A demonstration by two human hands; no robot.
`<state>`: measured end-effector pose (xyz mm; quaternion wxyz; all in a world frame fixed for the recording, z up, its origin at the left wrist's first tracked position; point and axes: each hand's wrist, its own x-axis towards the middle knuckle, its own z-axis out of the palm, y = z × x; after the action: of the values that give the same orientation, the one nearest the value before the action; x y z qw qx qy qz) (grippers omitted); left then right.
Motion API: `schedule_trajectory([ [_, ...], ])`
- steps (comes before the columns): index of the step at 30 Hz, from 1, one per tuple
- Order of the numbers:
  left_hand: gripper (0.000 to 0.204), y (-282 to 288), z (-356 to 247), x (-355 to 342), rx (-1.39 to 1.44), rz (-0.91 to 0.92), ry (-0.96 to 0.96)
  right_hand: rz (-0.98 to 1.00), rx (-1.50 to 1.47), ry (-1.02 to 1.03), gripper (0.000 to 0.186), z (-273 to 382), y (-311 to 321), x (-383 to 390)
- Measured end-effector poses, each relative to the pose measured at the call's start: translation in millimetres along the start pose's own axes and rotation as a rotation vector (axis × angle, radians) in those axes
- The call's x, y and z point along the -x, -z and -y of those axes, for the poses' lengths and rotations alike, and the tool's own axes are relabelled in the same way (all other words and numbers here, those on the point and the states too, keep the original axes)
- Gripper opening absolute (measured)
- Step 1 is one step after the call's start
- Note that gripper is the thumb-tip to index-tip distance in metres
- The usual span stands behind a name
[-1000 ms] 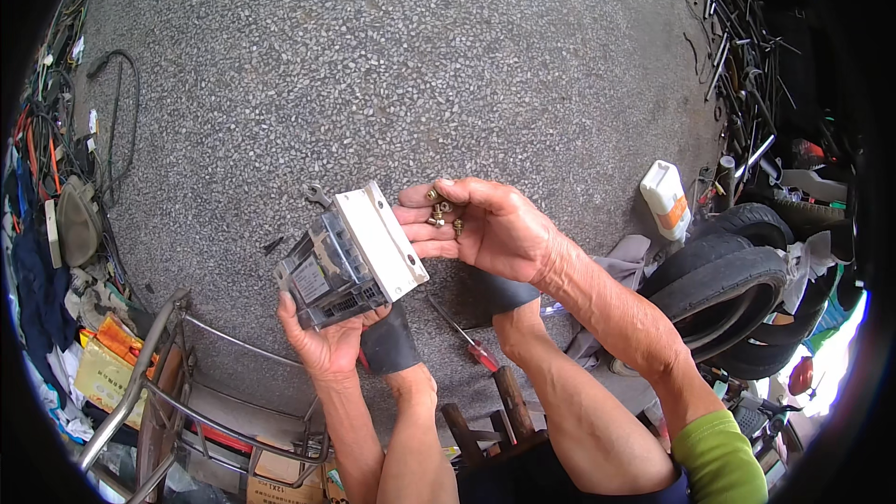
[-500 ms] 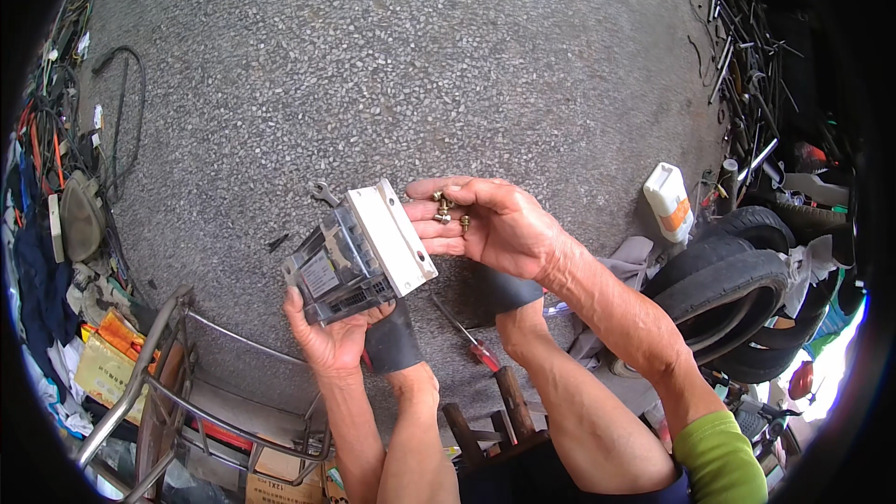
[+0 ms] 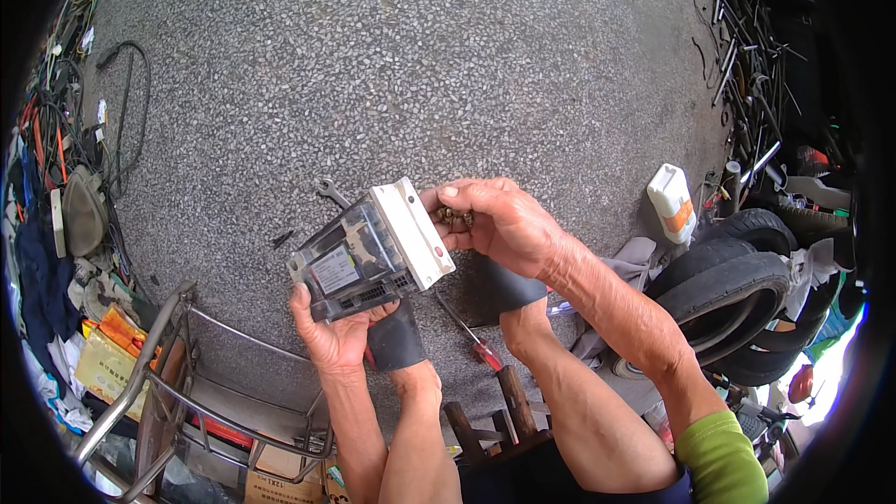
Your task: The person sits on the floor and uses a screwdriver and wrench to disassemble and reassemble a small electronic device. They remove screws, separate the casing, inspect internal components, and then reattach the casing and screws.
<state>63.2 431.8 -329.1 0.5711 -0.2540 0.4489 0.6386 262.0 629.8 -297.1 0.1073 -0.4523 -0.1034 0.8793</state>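
A boxy electrical device [image 3: 341,266] with a see-through casing, a printed label and black slotted parts is tilted above the ground. My left hand [image 3: 338,340] grips its lower end from below, the thumb at its left corner. Along its right end runs a white metal plate [image 3: 409,233] with holes. Several small brass-coloured bolts [image 3: 455,217] lie in my right hand [image 3: 518,230], whose fingers curl around them just right of the plate. The plate hides some of those fingertips. On the ground behind the device lies an open-ended wrench [image 3: 330,191], partly covered by it.
A red-handled screwdriver [image 3: 484,353] lies between my feet. To the left stands a metal tube frame [image 3: 168,345] beside cables and cloths. Black tyres [image 3: 733,294], a white bottle [image 3: 671,198] and a heap of metal rods [image 3: 747,103] lie to the right.
My left hand has shifted the device slightly to the right. The fingers of my right hand, spread flatter before, have curled in around the bolts.
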Motion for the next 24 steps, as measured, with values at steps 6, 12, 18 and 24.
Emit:
schedule_trajectory([
  [6,0.066,-20.4,-2.0,6.6,-0.071,-0.03,-0.049,-0.066,0.063,0.007,0.032,-1.9,-1.3,1.9],
  [12,0.069,-20.5,-6.8,9.0,-0.236,0.068,-0.127,-0.153,0.219,0.043,0.031,-7.9,7.8,-1.8],
  [18,0.071,-48.8,-12.1,19.1,-0.462,0.114,-0.222,-0.294,0.134,0.061,0.027,-21.2,14.9,-1.1],
  [24,0.06,-84.7,-20.2,67.8,-0.445,0.129,-0.308,-0.257,0.007,0.171,0.025,-7.8,-20.2,37.9],
])
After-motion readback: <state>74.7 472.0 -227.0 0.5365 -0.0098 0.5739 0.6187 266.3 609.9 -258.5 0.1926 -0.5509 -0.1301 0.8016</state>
